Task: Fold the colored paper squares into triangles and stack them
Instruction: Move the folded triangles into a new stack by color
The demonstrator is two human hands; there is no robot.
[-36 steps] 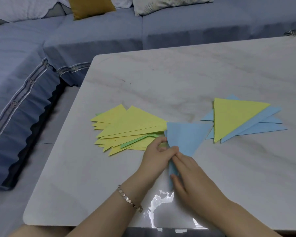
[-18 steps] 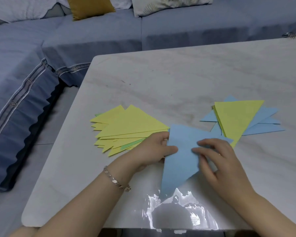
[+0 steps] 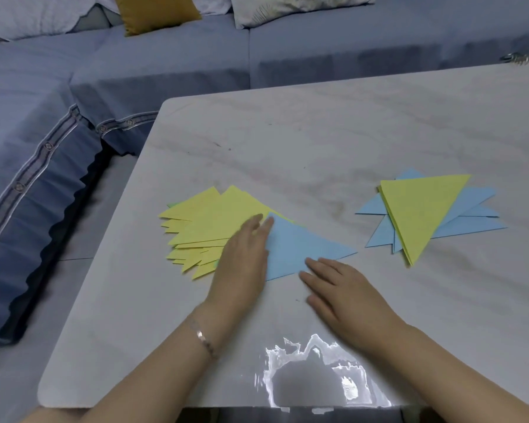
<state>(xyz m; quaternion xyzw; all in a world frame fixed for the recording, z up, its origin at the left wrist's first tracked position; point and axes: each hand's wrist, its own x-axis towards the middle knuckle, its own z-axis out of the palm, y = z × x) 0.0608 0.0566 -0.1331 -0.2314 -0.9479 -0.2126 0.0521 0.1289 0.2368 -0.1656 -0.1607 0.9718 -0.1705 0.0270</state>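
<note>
Here the marble table (image 3: 318, 141) carries two heaps of folded paper, well apart: a fanned yellow pile (image 3: 202, 224) on the person's left and a blue pile (image 3: 474, 227) on the right, the latter capped by a single yellow triangle (image 3: 422, 212). Between them, but much closer to the left heap, lies the blue triangle (image 3: 303, 248). It is flat on the table, its upper left corner overlaps the yellow pile's right edge, and its sharpest tip points right toward the blue pile. So its long axis runs roughly left to right across the person's front. The left hand (image 3: 242, 264) lies flat, fingers straight and close together, and covers the triangle's short left side and part of the yellow pile beneath it. The right hand (image 3: 345, 291) is also flat with fingers spread, and only its fingertips (image 3: 310, 262) touch the triangle's near edge; neither hand pinches anything. The fold looks finished and pressed, so stacking seems to be what is left for this piece. If it belongs with the blues, it must travel right along its own axis, and the right hand is the nearer one; if it belongs with the yellows, a small nudge left from either hand should do.
</note>
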